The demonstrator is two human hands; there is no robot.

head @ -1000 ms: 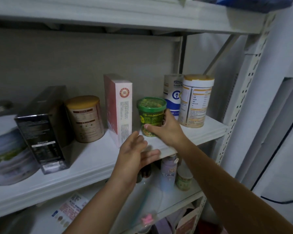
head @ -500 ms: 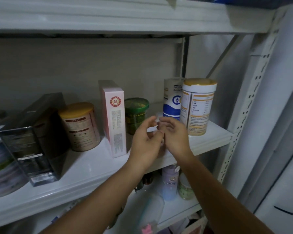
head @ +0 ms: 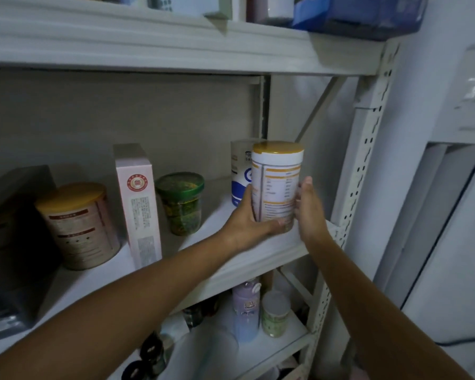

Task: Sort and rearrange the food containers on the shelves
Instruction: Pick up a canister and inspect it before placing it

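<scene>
Hands shift to gold-lidded canister (head: 277, 185) at shelf's right end

Both hands, empty and touching in front of the shelf half a second earlier, have moved right onto the gold-lidded canister, white-bodied and upright, right of centre in the frame on the middle shelf (head: 258, 259). Left hand (head: 251, 223) grips its lower left side, thumb curled across the front near the base; right hand (head: 310, 212) presses flat against its right side, fingers extended upward. Whether its base is clear of the shelf cannot be told. Just behind stands a blue-and-white canister (head: 240, 174); further left, a green-lidded jar (head: 182, 202), a pink box (head: 137, 204) and a brown-labelled tin (head: 77, 226)
</scene>
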